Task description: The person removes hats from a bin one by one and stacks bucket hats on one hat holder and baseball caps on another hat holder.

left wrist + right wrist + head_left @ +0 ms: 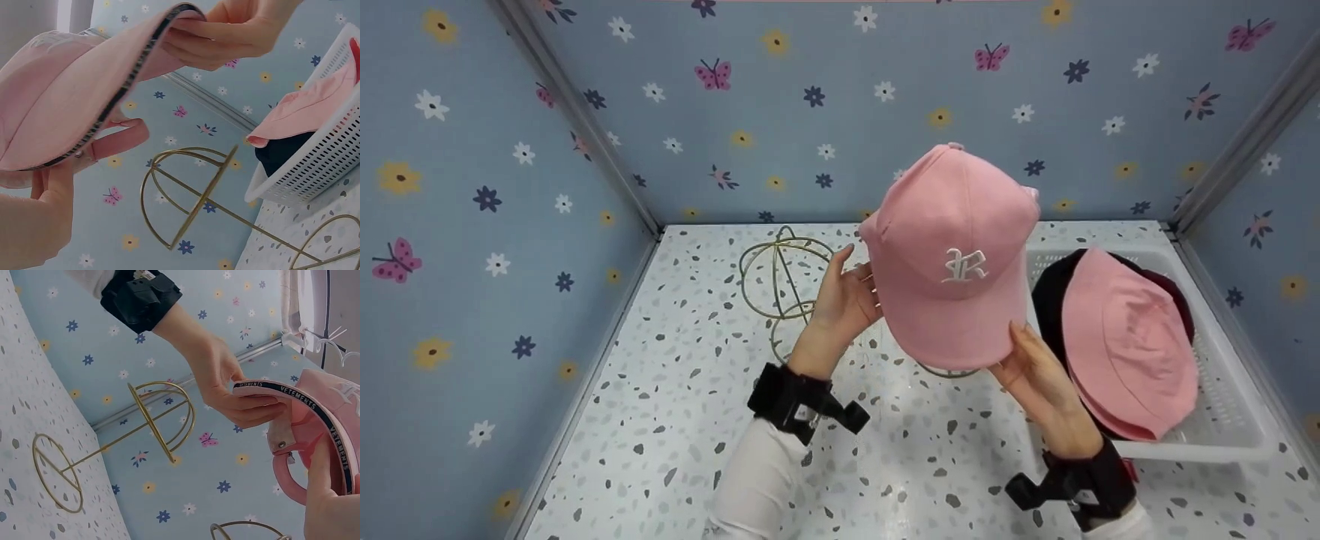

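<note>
A pink baseball cap [952, 217] with a white embroidered letter is held up in both hands, brim tilted down toward me. My left hand [840, 307] holds its left side, thumb upright and fingers partly hidden behind it. My right hand [1046, 382] pinches the right corner of the brim, with the thumb on top. A dark lettered tape [304, 398] runs along the cap's edge in the right wrist view. The cap's back strap [121, 142] hangs in a loop. Behind the left hand stands a gold wire hat stand [775, 277].
A white perforated basket [1222, 450] at the right holds a pink bucket hat [1140, 345], with a black hat [1046, 292] and a dark red one [1177, 296] beneath. Another gold stand [949, 372] is mostly hidden behind the cap. Flowered walls [840, 97] enclose the speckled tabletop [660, 450].
</note>
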The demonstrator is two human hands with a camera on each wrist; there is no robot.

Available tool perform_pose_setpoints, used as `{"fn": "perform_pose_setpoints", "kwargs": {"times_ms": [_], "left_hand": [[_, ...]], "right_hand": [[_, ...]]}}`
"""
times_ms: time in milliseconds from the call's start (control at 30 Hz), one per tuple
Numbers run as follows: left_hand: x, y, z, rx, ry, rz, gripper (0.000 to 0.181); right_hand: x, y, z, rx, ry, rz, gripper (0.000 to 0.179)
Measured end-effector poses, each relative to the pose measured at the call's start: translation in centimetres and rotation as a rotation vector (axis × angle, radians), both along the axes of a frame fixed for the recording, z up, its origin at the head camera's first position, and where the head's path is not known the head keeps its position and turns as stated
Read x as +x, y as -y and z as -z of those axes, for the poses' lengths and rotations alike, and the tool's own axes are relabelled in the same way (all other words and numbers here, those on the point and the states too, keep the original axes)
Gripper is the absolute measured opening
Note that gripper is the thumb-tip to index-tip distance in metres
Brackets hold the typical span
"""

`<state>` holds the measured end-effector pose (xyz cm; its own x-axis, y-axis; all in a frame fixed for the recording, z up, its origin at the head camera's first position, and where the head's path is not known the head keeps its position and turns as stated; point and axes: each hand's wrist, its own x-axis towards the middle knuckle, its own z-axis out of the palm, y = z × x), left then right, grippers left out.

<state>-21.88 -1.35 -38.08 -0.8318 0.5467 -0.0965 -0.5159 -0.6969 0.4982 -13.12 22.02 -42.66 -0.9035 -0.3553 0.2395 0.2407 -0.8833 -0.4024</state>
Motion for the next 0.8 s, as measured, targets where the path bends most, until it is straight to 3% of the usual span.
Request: {"fn": "perform_pose_setpoints", "kwargs": {"times_ms": [167,367,800], "left_hand": [[-1.6,0.0,-1.4,-0.048,0.087,0.010,0.046],[-3.0,-0.2,-2.1,-0.118,0.146,0.008,0.039],[-6.6,-2.2,-3.1,-0.210,0.018,-0.079,0.011]], "right_hand": [[0.3,-0.3,0.0,-0.008,0.022,0.018,0.038],[0.4,-0.6,0.1,-0.014,0.042,0.026,0.036],[-0.3,-1.9,-0.1,-0.036,0.031,0.037,0.036]]}}
